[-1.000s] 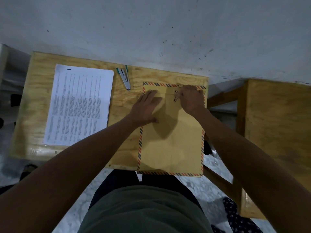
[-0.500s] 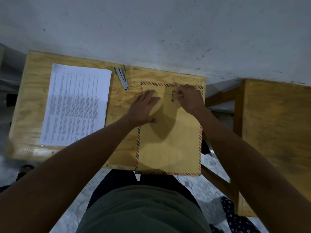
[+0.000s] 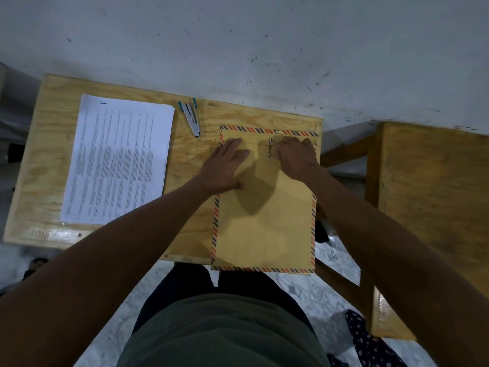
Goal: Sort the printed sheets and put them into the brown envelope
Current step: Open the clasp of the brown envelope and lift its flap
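Brown envelope [image 3: 264,221] lies flat on the right half of the wooden table [image 3: 185,154], near edge overhanging. Left hand [image 3: 225,165] rests palm-down, fingers extended, on its upper left area, gripping nothing. Right hand [image 3: 296,157], fingers curled, works at the string clasp [image 3: 270,147] near the flap; grip unclear. Printed sheets [image 3: 119,160] lie at 9 o'clock from the envelope, stapler [image 3: 191,118] at 11 o'clock.

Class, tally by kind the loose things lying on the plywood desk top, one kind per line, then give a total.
Stack of white printed sheets: 1
Brown envelope with striped border: 1
Silver stapler with teal ends: 1
Total: 3
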